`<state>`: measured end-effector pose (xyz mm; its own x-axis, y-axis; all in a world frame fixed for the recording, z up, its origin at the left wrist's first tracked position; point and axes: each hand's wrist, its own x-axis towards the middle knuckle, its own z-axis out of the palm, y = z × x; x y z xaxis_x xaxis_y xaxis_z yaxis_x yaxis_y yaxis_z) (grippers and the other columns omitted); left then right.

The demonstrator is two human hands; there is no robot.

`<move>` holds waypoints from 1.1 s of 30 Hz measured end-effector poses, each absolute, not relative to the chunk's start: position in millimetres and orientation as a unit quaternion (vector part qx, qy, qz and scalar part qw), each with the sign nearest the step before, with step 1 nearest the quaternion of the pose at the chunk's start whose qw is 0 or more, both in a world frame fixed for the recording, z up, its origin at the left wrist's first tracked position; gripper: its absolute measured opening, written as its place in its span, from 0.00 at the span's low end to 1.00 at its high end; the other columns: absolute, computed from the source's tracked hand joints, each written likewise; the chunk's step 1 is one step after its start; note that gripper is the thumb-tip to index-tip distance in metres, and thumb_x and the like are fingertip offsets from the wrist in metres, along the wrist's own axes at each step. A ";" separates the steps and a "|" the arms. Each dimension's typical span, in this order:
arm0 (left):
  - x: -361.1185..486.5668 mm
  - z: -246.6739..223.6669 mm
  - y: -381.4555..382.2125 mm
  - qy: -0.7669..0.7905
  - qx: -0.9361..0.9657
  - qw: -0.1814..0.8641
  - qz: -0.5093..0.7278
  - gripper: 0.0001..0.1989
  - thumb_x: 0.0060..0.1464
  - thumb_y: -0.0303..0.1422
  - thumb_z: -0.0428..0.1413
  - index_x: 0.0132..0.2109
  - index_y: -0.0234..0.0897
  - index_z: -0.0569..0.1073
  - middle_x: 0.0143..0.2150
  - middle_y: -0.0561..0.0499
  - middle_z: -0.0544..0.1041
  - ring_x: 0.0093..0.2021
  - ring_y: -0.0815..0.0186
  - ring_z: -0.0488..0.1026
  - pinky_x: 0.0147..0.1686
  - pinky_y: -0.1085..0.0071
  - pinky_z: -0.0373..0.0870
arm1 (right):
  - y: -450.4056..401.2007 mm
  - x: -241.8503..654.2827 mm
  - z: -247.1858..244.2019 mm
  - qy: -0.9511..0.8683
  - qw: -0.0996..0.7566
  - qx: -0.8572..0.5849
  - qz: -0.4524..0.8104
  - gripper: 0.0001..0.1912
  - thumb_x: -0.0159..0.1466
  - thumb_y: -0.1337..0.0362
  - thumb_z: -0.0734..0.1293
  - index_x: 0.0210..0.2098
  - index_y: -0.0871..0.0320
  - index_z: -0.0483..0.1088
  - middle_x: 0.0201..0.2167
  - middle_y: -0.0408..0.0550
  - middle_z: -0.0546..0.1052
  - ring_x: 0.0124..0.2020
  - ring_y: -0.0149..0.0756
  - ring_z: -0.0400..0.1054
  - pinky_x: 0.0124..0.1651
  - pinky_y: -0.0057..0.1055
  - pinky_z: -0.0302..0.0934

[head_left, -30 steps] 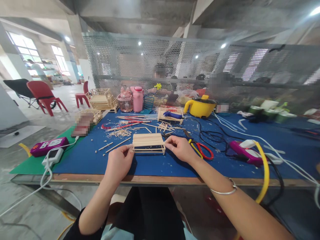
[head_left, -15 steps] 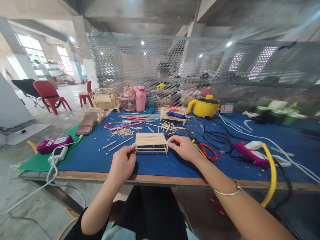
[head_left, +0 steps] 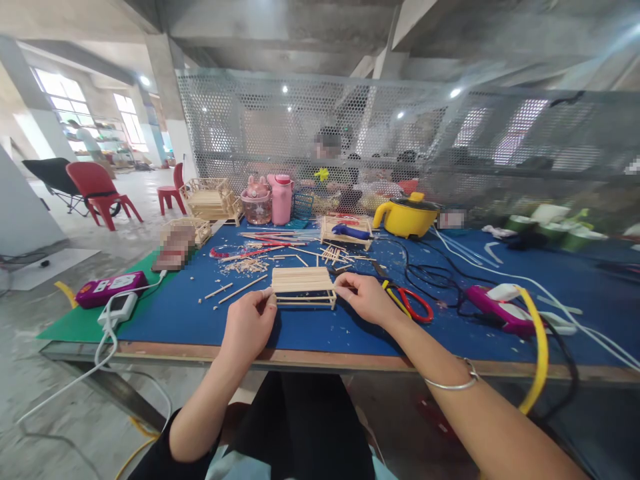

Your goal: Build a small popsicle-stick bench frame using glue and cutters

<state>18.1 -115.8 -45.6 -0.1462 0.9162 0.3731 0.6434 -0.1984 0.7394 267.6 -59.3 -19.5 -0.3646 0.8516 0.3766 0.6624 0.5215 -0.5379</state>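
Left hand: the left hand (head_left: 249, 325) pinches the near left corner of the stick frame (head_left: 301, 280), hiding that corner.
Right hand: the right hand (head_left: 365, 299) pinches the right end; its lower fingers are tucked out of sight.
Stick frame: on the blue mat (head_left: 175, 317), between the 2 hands, slatted top up; its far side is hidden.
Hard to make out: the phone (head_left: 175, 248) is pixelated; people behind the perforated screen (head_left: 250, 120) are dim; the right forearm is cut off below.
Since 1 second ago: the view has shifted slightly; both hands remain at the same ends.
Mat: loose sticks (head_left: 245, 265), scraps, a red-and-yellow-handled tool (head_left: 399, 300) beside the right hand, a yellow pot (head_left: 410, 218) behind.
Room: concrete floor, 2 red chairs (head_left: 97, 183) at left.
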 end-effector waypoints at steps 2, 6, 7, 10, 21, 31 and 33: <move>19.4 -47.2 -119.2 0.616 0.638 0.101 0.452 0.16 0.56 0.38 0.50 0.45 0.34 0.75 0.40 0.44 0.78 0.40 0.59 0.74 0.42 0.64 0.69 | -60.8 269.7 -15.5 -0.816 0.323 -0.460 0.131 0.07 0.61 0.64 0.61 0.29 0.57 0.69 0.27 0.43 0.75 0.30 0.34 0.68 0.35 0.29 0.59; 34.7 -35.1 -129.6 0.580 0.654 -0.102 0.475 0.22 0.57 0.35 0.49 0.56 0.30 0.66 0.49 0.38 0.72 0.52 0.53 0.67 0.52 0.56 0.63 | -72.5 266.3 -4.7 -0.818 0.364 -0.439 0.072 0.07 0.63 0.64 0.60 0.31 0.57 0.68 0.30 0.45 0.75 0.32 0.34 0.68 0.38 0.30 0.59; 40.8 -28.6 -131.1 0.551 0.683 -0.131 0.462 0.21 0.57 0.34 0.49 0.57 0.31 0.66 0.51 0.38 0.71 0.54 0.53 0.65 0.54 0.55 0.60 | -77.0 262.9 -2.4 -0.827 0.367 -0.423 0.049 0.07 0.63 0.65 0.60 0.31 0.57 0.68 0.30 0.46 0.75 0.33 0.35 0.67 0.38 0.31 0.59; 57.2 -6.9 -127.3 0.493 0.776 -0.129 0.372 0.15 0.60 0.33 0.46 0.50 0.37 0.71 0.51 0.42 0.73 0.54 0.53 0.66 0.58 0.50 0.52 | -89.7 250.4 1.5 -0.858 0.361 -0.366 -0.019 0.08 0.65 0.65 0.59 0.33 0.57 0.68 0.31 0.48 0.75 0.35 0.37 0.66 0.39 0.33 0.59; 66.7 24.7 -81.4 0.391 0.887 0.069 0.235 0.17 0.60 0.38 0.44 0.28 0.38 0.70 0.26 0.51 0.73 0.26 0.68 0.65 0.25 0.73 0.51 | -95.9 252.0 5.5 -0.857 0.368 -0.355 -0.062 0.08 0.67 0.64 0.58 0.37 0.56 0.68 0.33 0.50 0.75 0.37 0.39 0.67 0.41 0.35 0.61; 40.9 19.4 -33.2 0.448 0.800 0.066 0.394 0.15 0.57 0.35 0.43 0.23 0.38 0.60 0.20 0.55 0.62 0.23 0.69 0.56 0.25 0.72 0.47 | -48.9 301.8 4.3 -0.747 0.182 -0.640 -0.018 0.16 0.60 0.52 0.62 0.37 0.58 0.68 0.37 0.52 0.74 0.40 0.42 0.68 0.42 0.34 0.60; 37.4 13.6 -31.8 0.447 0.794 0.072 0.405 0.15 0.57 0.35 0.44 0.22 0.38 0.59 0.20 0.55 0.61 0.23 0.70 0.56 0.26 0.73 0.48 | -44.8 297.2 -1.6 -0.751 0.102 -0.651 -0.032 0.21 0.53 0.47 0.68 0.35 0.59 0.69 0.38 0.56 0.73 0.41 0.46 0.68 0.42 0.35 0.60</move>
<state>37.4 -31.8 13.6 0.2725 0.7683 0.5792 0.6513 -0.5904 0.4767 297.2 -44.8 -1.6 -0.1309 0.9719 0.1956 0.9851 0.1497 -0.0844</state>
